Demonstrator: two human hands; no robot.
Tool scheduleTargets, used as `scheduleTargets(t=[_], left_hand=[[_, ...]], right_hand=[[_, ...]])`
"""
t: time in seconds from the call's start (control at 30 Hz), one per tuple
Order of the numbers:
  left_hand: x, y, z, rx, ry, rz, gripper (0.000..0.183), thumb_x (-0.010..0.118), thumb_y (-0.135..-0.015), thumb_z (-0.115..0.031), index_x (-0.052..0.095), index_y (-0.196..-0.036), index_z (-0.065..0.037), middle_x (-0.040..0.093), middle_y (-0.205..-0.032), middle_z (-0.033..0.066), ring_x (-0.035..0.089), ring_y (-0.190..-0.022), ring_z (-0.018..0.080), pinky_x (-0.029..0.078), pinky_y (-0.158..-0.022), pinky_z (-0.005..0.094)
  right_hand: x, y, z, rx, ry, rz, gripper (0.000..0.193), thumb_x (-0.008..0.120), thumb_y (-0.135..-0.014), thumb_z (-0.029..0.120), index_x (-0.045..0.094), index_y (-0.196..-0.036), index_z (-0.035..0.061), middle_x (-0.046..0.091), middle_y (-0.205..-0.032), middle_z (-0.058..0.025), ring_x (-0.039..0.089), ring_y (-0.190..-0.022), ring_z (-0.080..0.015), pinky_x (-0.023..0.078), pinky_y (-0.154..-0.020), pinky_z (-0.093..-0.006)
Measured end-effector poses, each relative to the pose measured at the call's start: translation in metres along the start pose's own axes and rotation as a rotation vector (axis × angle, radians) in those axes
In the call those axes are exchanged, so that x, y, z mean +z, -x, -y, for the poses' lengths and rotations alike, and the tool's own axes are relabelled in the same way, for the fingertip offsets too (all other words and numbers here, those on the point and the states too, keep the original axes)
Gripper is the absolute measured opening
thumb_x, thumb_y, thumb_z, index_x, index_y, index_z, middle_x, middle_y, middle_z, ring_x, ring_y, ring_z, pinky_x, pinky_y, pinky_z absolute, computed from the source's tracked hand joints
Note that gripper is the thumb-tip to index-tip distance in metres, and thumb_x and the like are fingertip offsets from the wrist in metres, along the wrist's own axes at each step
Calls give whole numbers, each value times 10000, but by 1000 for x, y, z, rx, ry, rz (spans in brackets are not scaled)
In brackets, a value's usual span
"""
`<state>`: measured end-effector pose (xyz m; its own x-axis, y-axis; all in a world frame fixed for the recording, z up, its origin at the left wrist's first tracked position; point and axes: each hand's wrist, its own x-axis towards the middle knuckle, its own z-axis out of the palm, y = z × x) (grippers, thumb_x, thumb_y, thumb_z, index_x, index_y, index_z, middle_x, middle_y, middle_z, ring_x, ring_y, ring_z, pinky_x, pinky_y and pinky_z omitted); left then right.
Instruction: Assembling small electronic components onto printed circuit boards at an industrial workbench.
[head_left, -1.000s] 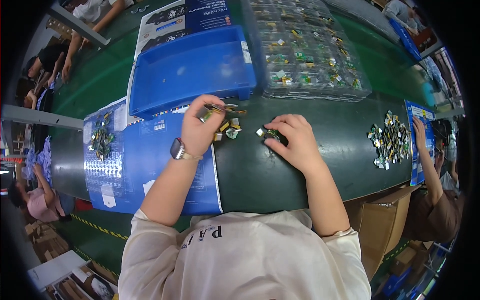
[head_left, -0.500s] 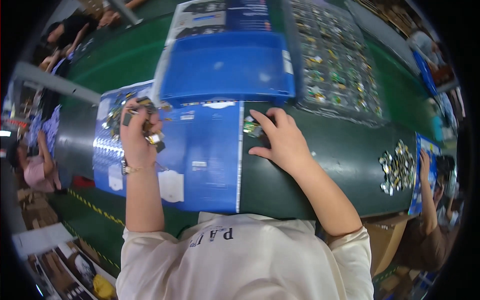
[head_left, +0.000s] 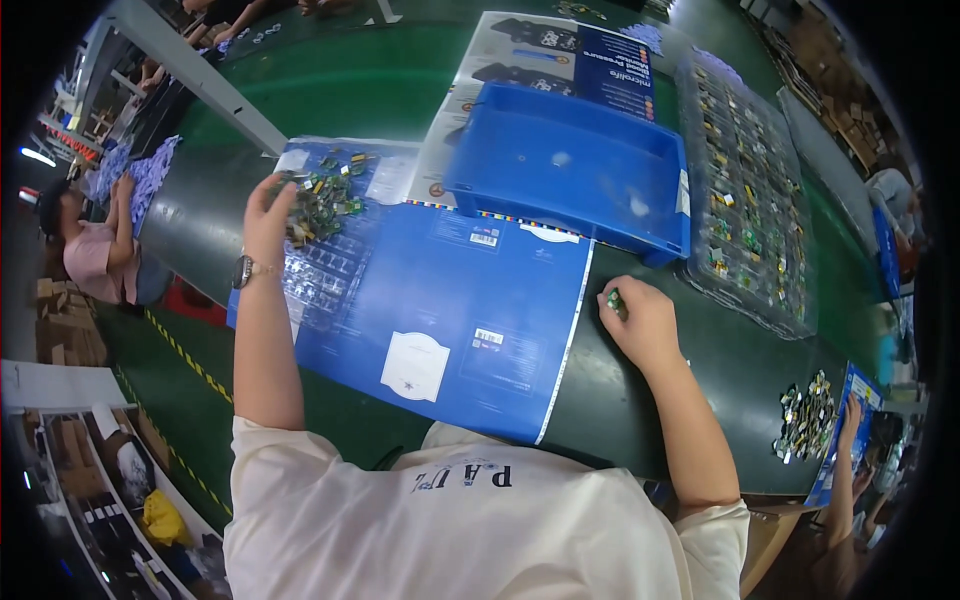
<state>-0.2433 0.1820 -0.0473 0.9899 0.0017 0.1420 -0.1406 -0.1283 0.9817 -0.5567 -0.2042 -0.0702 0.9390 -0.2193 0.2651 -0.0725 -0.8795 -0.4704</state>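
Observation:
My left hand (head_left: 268, 212) is at the left edge of a heap of small green circuit boards (head_left: 325, 205) with gold and silver parts. Its fingers are curved and slightly apart, and no board shows clearly held in them. The heap lies on a clear plastic blister tray (head_left: 325, 280). Over the dark green tabletop, my right hand (head_left: 640, 325) is closed, with a small green circuit board (head_left: 615, 302) between thumb and fingers. Its palm is hidden, so how many boards it holds cannot be told.
A blue printed sheet (head_left: 430, 290) lies between my hands. Beyond it stands a blue plastic bin (head_left: 570, 160). Clear compartment trays (head_left: 745, 190) full of boards are stacked at right. Another board pile (head_left: 803, 418) lies near a co-worker's hand (head_left: 850, 425). A metal post (head_left: 205, 80) rises at left.
The view has turned, shifting the table in the picture. Boards that were in my left hand are no longer visible there; the heap lies beside it. My right fingers have drawn together around a board.

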Motion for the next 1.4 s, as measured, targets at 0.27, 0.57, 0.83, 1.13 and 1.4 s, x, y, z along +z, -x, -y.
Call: scheduleTargets(t=[0.27, 0.57, 0.83, 1.13, 1.4], left_hand=[[25, 84, -18, 476, -480, 51, 440, 579, -897, -200, 498, -1291, -21, 508, -1301, 176, 453, -1243, 284, 334, -1043, 367], [1, 114, 6, 281, -565, -11, 520, 574, -885, -154, 397, -1354, -13, 446, -1351, 223, 420, -1259, 360, 312, -1058, 419], [44, 112, -23, 530, -770, 103, 509, 614, -829, -131, 463, -1308, -53, 408, -1378, 228, 345, -1302, 413, 276, -1075, 472], [120, 127, -69, 545, -495, 529, 479, 600, -838, -88, 491, -1303, -55, 496, -1339, 147, 414, -1293, 300, 304, -1073, 394], [156, 178, -216, 1151, 658, 784, 678, 353, -900, -662, 394, -1407, -213, 463, -1362, 174, 297, -1342, 438, 229, -1100, 556]], right_hand=[[55, -103, 127, 209, -962, 309, 251, 585, -906, 276, 624, -963, 35, 556, -762, 21, 493, -682, -61, 405, -604, -227], [101, -104, 166, -223, -507, 132, 494, 637, -864, 313, 500, -1241, 24, 467, -1318, -216, 456, -1225, -350, 366, -1028, -390], [-4, 19, 62, 30, -598, 252, 241, 617, -835, 110, 624, -1069, 52, 606, -1153, -145, 574, -1077, -296, 441, -928, -367], [-43, 116, 15, 333, -613, -100, 148, 559, -825, 34, 642, -940, -8, 659, -950, -120, 608, -919, -228, 459, -828, -321], [-35, 124, 7, 93, -505, -213, 93, 600, -784, 46, 663, -853, 50, 673, -847, -84, 626, -777, -251, 473, -726, -340]])
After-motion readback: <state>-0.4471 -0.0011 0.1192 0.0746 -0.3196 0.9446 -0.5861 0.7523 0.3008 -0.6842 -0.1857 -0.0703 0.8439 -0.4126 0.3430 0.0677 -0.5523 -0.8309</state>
